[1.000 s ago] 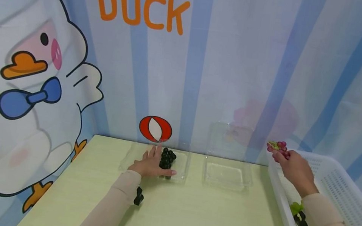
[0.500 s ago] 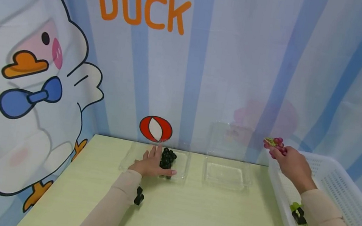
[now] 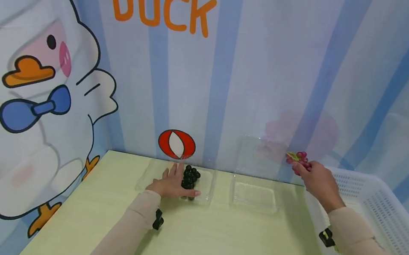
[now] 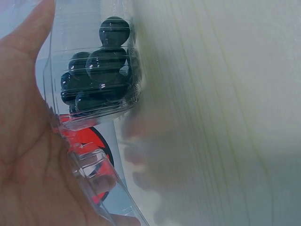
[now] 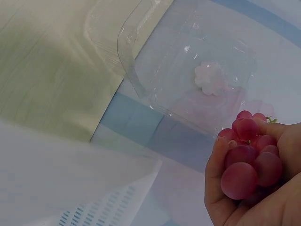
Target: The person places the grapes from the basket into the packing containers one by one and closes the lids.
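Note:
My left hand [image 3: 170, 184] rests with fingers extended along a clear plastic clamshell box [image 3: 207, 188], over its hinge side. A bunch of dark grapes [image 3: 191, 177] lies inside that box; its lid [image 3: 147, 175] is folded out to the left. In the left wrist view the palm lies against the box's clear wall, dark grapes [image 4: 101, 70] showing through. My right hand [image 3: 321, 186] holds a bunch of red grapes [image 5: 240, 180] between thumb and fingers, in the air just right of a second clamshell box [image 3: 255, 196]. That box holds nothing and its lid [image 3: 259, 156] stands up.
A white slotted plastic basket [image 3: 382, 220] stands at the right, partly under my right forearm. Behind the pale wooden table [image 3: 220, 241] hangs a blue-striped curtain [image 3: 263, 66] with a printed duck. Black camera straps are on both wrists.
My right hand has moved left with the red grapes, from above the basket's far corner toward the second box. My left hand has stayed in place on the first box.

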The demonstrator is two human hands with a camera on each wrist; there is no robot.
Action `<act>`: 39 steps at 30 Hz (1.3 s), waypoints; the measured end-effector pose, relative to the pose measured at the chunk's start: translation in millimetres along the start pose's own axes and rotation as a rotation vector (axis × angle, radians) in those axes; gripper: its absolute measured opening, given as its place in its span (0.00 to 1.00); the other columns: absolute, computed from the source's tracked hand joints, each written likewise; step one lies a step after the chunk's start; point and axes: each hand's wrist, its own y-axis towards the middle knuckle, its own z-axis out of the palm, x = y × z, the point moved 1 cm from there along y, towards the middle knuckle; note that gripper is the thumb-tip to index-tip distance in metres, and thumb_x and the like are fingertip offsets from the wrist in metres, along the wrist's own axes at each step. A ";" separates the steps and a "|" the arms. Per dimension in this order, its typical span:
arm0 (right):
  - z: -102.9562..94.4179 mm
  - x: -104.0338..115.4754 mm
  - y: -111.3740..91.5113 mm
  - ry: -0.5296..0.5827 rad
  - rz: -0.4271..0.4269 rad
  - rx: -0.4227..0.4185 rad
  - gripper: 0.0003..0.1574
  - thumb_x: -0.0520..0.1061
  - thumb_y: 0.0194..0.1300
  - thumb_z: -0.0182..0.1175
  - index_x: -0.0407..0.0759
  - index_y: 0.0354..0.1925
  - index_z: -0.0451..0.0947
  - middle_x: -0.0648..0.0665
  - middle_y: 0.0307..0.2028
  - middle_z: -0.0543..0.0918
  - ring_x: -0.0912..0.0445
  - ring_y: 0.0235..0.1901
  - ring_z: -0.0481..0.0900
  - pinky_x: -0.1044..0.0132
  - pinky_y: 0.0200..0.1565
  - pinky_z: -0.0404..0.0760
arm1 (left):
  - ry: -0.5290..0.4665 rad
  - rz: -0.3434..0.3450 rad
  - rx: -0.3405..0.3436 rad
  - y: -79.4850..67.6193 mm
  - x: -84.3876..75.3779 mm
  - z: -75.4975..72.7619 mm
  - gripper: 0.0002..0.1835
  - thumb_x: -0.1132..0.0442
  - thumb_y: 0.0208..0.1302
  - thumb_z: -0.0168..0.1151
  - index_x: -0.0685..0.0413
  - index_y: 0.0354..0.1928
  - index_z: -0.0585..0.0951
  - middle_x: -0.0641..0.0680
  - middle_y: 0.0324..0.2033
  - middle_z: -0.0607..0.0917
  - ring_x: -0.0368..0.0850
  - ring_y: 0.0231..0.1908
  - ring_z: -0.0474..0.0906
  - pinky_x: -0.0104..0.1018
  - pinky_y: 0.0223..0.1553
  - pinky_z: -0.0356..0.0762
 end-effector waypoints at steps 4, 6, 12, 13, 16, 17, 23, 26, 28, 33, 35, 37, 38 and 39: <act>5.0 2.5 1.6 0.001 -0.004 0.003 0.37 0.71 0.77 0.44 0.36 0.42 0.69 0.43 0.27 0.74 0.53 0.22 0.69 0.61 0.23 0.68 | -0.008 -0.003 0.002 -1.2 -0.2 -0.3 0.73 0.18 0.49 0.61 0.48 0.82 0.33 0.59 0.81 0.36 0.68 0.79 0.35 0.82 0.65 0.44; 6.5 4.4 2.0 0.000 -0.010 0.004 0.37 0.70 0.77 0.44 0.36 0.42 0.69 0.44 0.26 0.74 0.53 0.21 0.69 0.61 0.23 0.68 | -0.006 -0.003 0.005 -1.2 -0.2 -0.6 0.73 0.18 0.49 0.61 0.48 0.82 0.33 0.58 0.81 0.36 0.68 0.79 0.35 0.82 0.66 0.43; 10.7 11.3 4.1 -0.009 -0.022 -0.004 0.34 0.68 0.77 0.46 0.37 0.40 0.70 0.46 0.23 0.71 0.54 0.20 0.67 0.62 0.22 0.66 | 0.000 -0.006 0.006 0.8 1.5 -1.0 0.73 0.17 0.48 0.60 0.47 0.82 0.32 0.58 0.81 0.35 0.68 0.79 0.35 0.82 0.65 0.43; 11.7 12.2 4.6 -0.007 -0.024 -0.004 0.34 0.68 0.77 0.46 0.37 0.39 0.70 0.46 0.23 0.70 0.54 0.20 0.66 0.62 0.22 0.66 | 0.000 -0.008 0.007 1.1 2.0 -1.1 0.74 0.17 0.48 0.60 0.47 0.82 0.32 0.58 0.81 0.35 0.68 0.79 0.35 0.82 0.65 0.43; 16.2 14.6 6.3 0.010 -0.023 0.005 0.34 0.68 0.77 0.46 0.38 0.38 0.70 0.47 0.22 0.69 0.55 0.19 0.65 0.63 0.21 0.64 | -0.001 -0.010 0.011 1.9 3.0 -1.3 0.74 0.16 0.47 0.60 0.46 0.82 0.31 0.56 0.81 0.34 0.67 0.79 0.34 0.82 0.65 0.41; 18.1 14.9 6.8 0.015 -0.020 0.009 0.34 0.68 0.77 0.46 0.39 0.37 0.69 0.47 0.22 0.68 0.55 0.19 0.64 0.63 0.20 0.64 | -0.001 -0.009 0.011 1.8 3.0 -1.5 0.74 0.16 0.47 0.60 0.45 0.82 0.31 0.56 0.81 0.34 0.67 0.79 0.33 0.82 0.65 0.41; 31.9 17.4 7.6 0.033 -0.002 0.032 0.31 0.67 0.77 0.46 0.40 0.37 0.69 0.47 0.21 0.71 0.55 0.19 0.68 0.63 0.20 0.66 | 0.004 -0.003 0.009 -1.1 0.7 -2.0 0.73 0.17 0.48 0.60 0.46 0.82 0.32 0.57 0.81 0.35 0.67 0.79 0.35 0.82 0.65 0.43; 37.6 20.3 7.4 0.037 -0.010 0.023 0.30 0.65 0.77 0.47 0.41 0.36 0.71 0.47 0.21 0.73 0.55 0.19 0.71 0.63 0.20 0.68 | 0.006 -0.007 0.011 -1.1 0.8 -0.7 0.73 0.17 0.48 0.60 0.47 0.82 0.32 0.57 0.81 0.35 0.67 0.79 0.35 0.82 0.65 0.43; 40.4 22.5 7.2 0.039 -0.017 0.015 0.30 0.66 0.77 0.48 0.41 0.34 0.71 0.48 0.20 0.73 0.55 0.19 0.71 0.63 0.20 0.68 | 0.005 -0.007 0.010 -1.1 1.1 -0.4 0.73 0.17 0.48 0.60 0.46 0.82 0.32 0.57 0.81 0.35 0.67 0.79 0.35 0.82 0.65 0.43; 47.6 27.0 8.3 0.052 -0.017 0.009 0.30 0.66 0.77 0.49 0.40 0.35 0.73 0.48 0.21 0.74 0.55 0.20 0.72 0.63 0.21 0.69 | 0.007 -0.007 0.007 -0.7 1.5 -0.6 0.74 0.16 0.47 0.60 0.45 0.82 0.31 0.56 0.81 0.35 0.67 0.79 0.34 0.82 0.65 0.42; 50.4 28.5 9.1 0.061 -0.014 0.014 0.30 0.65 0.77 0.49 0.40 0.36 0.73 0.47 0.21 0.74 0.55 0.20 0.73 0.63 0.21 0.70 | 0.007 -0.008 0.009 -0.7 1.8 -0.5 0.74 0.16 0.47 0.60 0.45 0.82 0.31 0.56 0.81 0.34 0.67 0.79 0.34 0.82 0.66 0.42; 53.2 29.4 10.7 0.067 -0.010 0.019 0.30 0.65 0.77 0.49 0.40 0.37 0.72 0.47 0.22 0.74 0.55 0.20 0.73 0.63 0.21 0.70 | 0.005 -0.010 0.011 -1.2 2.0 -0.8 0.74 0.17 0.47 0.60 0.45 0.82 0.31 0.56 0.81 0.34 0.66 0.79 0.34 0.81 0.66 0.42; 54.8 29.7 11.6 0.070 -0.009 0.020 0.30 0.65 0.77 0.49 0.40 0.37 0.72 0.47 0.22 0.74 0.55 0.20 0.73 0.63 0.21 0.70 | 0.004 -0.011 0.012 -1.5 2.0 -0.9 0.74 0.17 0.47 0.60 0.45 0.82 0.31 0.56 0.81 0.34 0.66 0.79 0.34 0.81 0.66 0.42; 56.2 30.3 12.4 0.072 -0.011 0.019 0.30 0.65 0.77 0.49 0.40 0.37 0.72 0.47 0.22 0.74 0.55 0.20 0.73 0.63 0.21 0.70 | 0.001 -0.012 0.012 -1.7 1.9 -1.0 0.74 0.17 0.47 0.61 0.45 0.82 0.31 0.56 0.81 0.34 0.66 0.79 0.34 0.81 0.66 0.42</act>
